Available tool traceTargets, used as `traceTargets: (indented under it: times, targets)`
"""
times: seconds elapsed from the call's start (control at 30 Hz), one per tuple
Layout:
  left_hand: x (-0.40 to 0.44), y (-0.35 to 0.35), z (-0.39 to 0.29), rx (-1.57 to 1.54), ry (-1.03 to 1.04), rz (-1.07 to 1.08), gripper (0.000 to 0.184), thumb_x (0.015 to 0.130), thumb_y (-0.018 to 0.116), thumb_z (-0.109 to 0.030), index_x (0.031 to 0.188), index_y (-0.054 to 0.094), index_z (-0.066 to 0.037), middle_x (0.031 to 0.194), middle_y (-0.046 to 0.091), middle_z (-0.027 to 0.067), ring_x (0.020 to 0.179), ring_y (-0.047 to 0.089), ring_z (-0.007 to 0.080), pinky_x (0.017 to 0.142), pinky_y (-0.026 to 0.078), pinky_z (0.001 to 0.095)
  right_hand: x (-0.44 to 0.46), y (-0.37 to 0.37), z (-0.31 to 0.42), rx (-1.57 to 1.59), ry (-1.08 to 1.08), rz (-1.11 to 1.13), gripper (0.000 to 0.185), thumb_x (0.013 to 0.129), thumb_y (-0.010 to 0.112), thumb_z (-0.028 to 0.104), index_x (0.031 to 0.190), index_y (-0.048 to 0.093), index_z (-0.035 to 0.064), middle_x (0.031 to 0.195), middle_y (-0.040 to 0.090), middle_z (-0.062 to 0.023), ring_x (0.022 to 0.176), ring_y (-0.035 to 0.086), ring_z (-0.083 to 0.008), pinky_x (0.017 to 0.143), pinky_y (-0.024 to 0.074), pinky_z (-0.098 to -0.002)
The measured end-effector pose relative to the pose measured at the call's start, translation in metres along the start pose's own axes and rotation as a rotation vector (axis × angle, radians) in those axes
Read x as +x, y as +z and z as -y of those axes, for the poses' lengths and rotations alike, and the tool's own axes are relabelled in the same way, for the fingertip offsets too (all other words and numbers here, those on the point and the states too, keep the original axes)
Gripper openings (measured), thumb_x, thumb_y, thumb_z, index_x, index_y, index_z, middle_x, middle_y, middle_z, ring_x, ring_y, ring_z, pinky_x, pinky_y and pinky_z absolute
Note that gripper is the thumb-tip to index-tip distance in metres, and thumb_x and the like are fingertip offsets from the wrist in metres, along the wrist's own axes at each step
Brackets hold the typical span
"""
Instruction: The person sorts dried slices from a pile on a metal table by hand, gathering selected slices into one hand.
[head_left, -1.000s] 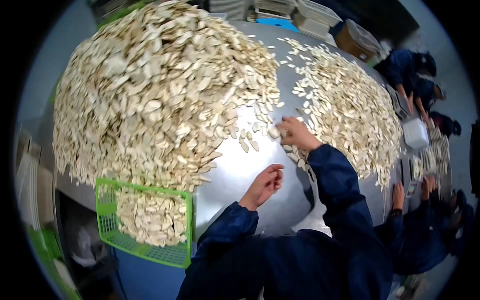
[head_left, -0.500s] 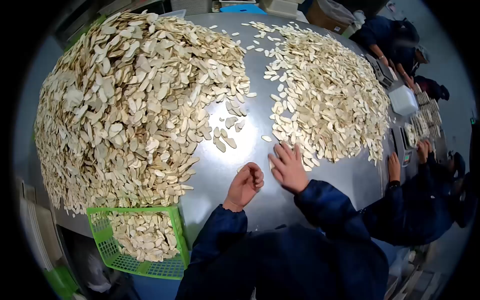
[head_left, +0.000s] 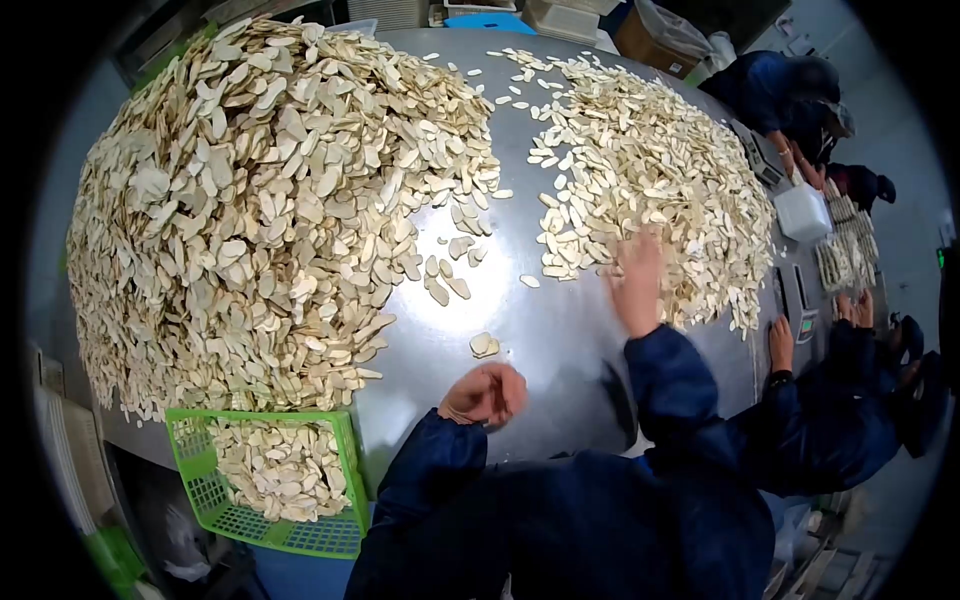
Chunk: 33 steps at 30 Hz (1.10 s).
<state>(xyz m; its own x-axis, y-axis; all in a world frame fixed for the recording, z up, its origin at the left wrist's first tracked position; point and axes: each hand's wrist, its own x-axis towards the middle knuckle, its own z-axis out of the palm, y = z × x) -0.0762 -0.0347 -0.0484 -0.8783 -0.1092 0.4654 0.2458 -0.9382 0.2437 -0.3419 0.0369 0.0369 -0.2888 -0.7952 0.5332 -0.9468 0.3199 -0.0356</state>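
Observation:
Many pale, flat, oblong slices lie in a large heap on the left and a lower pile on the right of a metal table. My right hand, blurred, rests over the near part of the right pile with its fingers stretched out. Nearer my body, my left hand hovers over bare metal, its fingers curled; whether anything is inside is hidden. Just beyond it lie a few slices close together. Several more slices are scattered between the heaps.
A green basket holding slices stands at the lower left. On the right are a white container, a scale and stacked slices. Co-workers are at the right, one person's hand at the table edge.
My right hand has moved away from me onto the right pile. My left hand has drawn back toward my body, uncovering slices beyond it. Earlier, the camera view shifted.

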Motion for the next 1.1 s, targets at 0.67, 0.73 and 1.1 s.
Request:
traceTargets:
  times: [0.67,0.73,1.1]
  targets:
    - [0.004,0.012,-0.009,0.019,-0.092,-0.212,0.034,0.09,0.058,-0.025,0.111,0.052,0.002,0.097,0.057,0.0143,0.079,0.057,0.0181,0.056,0.045,0.0232,0.08,0.07,-0.091,-0.671,0.04,0.225,0.032,0.085,0.052,0.019,0.115,0.059,0.0099,0.139,0.045,-0.0129,0.132,0.036,-0.032,0.106,0.0188,-0.0645]
    - [0.012,0.012,-0.007,0.011,0.067,-0.447,0.035,0.091,0.056,-0.024,0.116,0.05,-0.001,0.098,0.055,0.0102,0.08,0.052,0.0159,0.055,0.043,0.0223,0.109,0.069,-0.091,-0.61,0.099,0.081,0.028,0.082,0.058,0.019,0.107,0.061,0.0081,0.136,0.046,-0.015,0.131,0.036,-0.0348,0.104,0.0235,-0.0627]
    - [0.007,-0.01,-0.015,-0.306,0.492,-0.577,0.028,0.092,0.049,-0.022,0.117,0.052,-0.011,0.09,0.054,0.001,0.077,0.044,0.0137,0.055,0.034,0.0216,0.252,0.179,0.076,0.59,-0.008,0.488,0.05,0.083,0.06,0.038,0.112,0.058,-0.0025,0.111,0.058,-0.0251,0.102,0.055,-0.0408,0.088,0.0437,-0.0437]
